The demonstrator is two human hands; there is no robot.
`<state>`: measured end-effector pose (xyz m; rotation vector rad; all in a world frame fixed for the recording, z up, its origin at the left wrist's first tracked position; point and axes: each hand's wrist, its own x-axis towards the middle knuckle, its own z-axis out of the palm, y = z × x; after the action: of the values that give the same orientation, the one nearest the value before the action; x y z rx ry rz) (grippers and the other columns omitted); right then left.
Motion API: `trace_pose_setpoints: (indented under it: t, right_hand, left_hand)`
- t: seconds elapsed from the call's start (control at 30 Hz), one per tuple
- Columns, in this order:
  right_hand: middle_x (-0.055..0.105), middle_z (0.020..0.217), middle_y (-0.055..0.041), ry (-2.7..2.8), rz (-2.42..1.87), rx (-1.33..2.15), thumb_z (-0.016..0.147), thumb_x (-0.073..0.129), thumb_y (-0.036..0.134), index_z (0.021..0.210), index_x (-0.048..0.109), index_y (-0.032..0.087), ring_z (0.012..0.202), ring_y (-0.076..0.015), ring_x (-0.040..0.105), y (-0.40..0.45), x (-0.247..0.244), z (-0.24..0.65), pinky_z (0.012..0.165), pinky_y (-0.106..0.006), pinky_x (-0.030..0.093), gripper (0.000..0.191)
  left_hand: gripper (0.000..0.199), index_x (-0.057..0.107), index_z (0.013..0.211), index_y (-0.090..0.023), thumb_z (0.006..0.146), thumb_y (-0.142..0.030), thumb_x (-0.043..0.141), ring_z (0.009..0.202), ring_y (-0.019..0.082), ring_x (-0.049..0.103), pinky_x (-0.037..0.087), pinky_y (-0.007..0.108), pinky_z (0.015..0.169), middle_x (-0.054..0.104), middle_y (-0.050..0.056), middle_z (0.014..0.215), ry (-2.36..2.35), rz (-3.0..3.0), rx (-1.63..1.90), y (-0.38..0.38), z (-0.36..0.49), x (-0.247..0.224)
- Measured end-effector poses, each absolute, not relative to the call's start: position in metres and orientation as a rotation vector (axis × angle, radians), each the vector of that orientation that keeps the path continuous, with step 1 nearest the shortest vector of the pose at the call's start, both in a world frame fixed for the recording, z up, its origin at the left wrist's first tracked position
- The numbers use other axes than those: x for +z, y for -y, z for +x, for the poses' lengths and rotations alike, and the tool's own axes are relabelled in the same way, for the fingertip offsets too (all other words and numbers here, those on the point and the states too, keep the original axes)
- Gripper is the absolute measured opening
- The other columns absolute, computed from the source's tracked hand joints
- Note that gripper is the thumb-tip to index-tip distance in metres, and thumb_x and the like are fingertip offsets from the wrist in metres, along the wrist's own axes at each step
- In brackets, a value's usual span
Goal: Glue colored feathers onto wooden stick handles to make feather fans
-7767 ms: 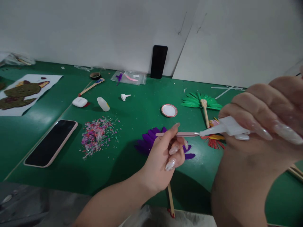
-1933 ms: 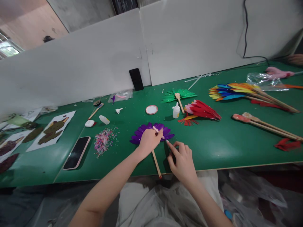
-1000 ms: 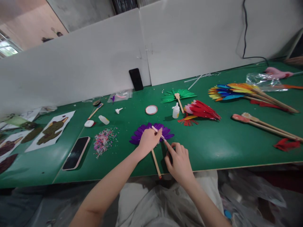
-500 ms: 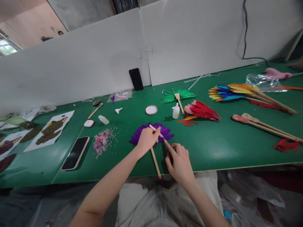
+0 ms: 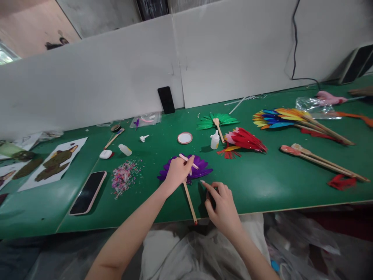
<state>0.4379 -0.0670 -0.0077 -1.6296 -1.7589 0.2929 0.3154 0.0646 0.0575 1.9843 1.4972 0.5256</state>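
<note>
A purple feather fan (image 5: 204, 168) with a wooden stick handle (image 5: 190, 202) lies at the table's front middle. Over its centre, my left hand (image 5: 179, 171) is closed on a slim pale pink stick (image 5: 186, 158); its exact kind is unclear, and the fingers hide part of it. My right hand (image 5: 221, 206) is just right of the handle, apart from the fan. Its index finger points toward the petals and the other fingers are loosely bent. Something whitish shows at that fingertip, perhaps only the nail.
Bits of coloured confetti (image 5: 125, 177) and a phone (image 5: 89, 192) lie left. Behind the fan are a small white dish (image 5: 184, 138), a glue bottle (image 5: 215, 140) and a green feather fan (image 5: 208, 121). Red feathers (image 5: 247, 140) and wooden sticks (image 5: 326, 161) lie right.
My right hand's index fingertip has drawn back from the purple petals toward me. My left hand stays over the fan with the pink stick. The whole view has shifted slightly.
</note>
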Motion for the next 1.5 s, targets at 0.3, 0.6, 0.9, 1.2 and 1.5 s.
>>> trace_pose_setpoints:
  t: [0.3,0.6,0.9,1.2,1.5]
  right_hand:
    - [0.057,0.087,-0.0048,1.29,-1.405,0.613,0.083,0.056,0.021,0.098,0.053,0.018,0.078,-0.0173,0.054,0.059,0.024,0.44,0.071,-0.029,0.046,0.016]
    - [0.067,0.064,-0.0043,1.252,-1.407,0.827,0.079,0.061,0.027,0.069,0.067,0.015,0.061,-0.0162,0.058,0.032,0.06,0.434,0.059,-0.025,0.045,0.017]
    - [0.068,0.068,-0.0018,1.607,-1.373,0.826,0.083,0.059,0.024,0.07,0.068,0.016,0.063,-0.0125,0.058,0.028,0.092,0.433,0.057,-0.02,0.039,0.018]
    - [0.067,0.069,-0.0021,2.074,-1.217,0.899,0.088,0.053,0.029,0.075,0.07,0.019,0.064,-0.0145,0.06,0.036,0.108,0.434,0.059,-0.022,0.043,0.023]
    - [0.069,0.087,-0.0027,1.876,-1.324,1.06,0.094,0.04,0.027,0.092,0.065,0.022,0.077,-0.015,0.063,0.056,0.09,0.447,0.07,-0.025,0.048,0.026]
  left_hand:
    - [0.053,0.051,0.042,-0.017,0.083,-0.051,0.043,0.039,0.011,0.049,0.033,0.022,0.046,0.048,0.0,0.036,-1.36,1.901,0.607,-0.058,0.306,0.081]
    - [0.053,0.051,0.042,-0.017,0.082,-0.05,0.044,0.035,0.007,0.037,0.029,0.02,0.041,0.041,-0.002,0.037,-1.144,1.738,0.586,-0.043,0.295,0.1]
    - [0.052,0.046,0.042,-0.018,0.072,-0.061,0.048,0.025,0.004,0.021,0.011,0.02,0.031,0.028,-0.007,0.028,-1.124,1.404,0.478,-0.044,0.279,0.112]
    - [0.049,0.047,0.044,-0.017,0.07,-0.058,0.055,0.024,0.002,0.018,0.009,0.018,0.03,0.029,-0.008,0.027,-1.037,1.152,0.366,-0.027,0.256,0.094]
    - [0.046,0.045,0.048,-0.017,0.062,-0.056,0.064,0.025,0.001,0.021,0.013,0.016,0.029,0.036,-0.007,0.03,-1.149,0.845,0.542,0.0,0.24,0.07]
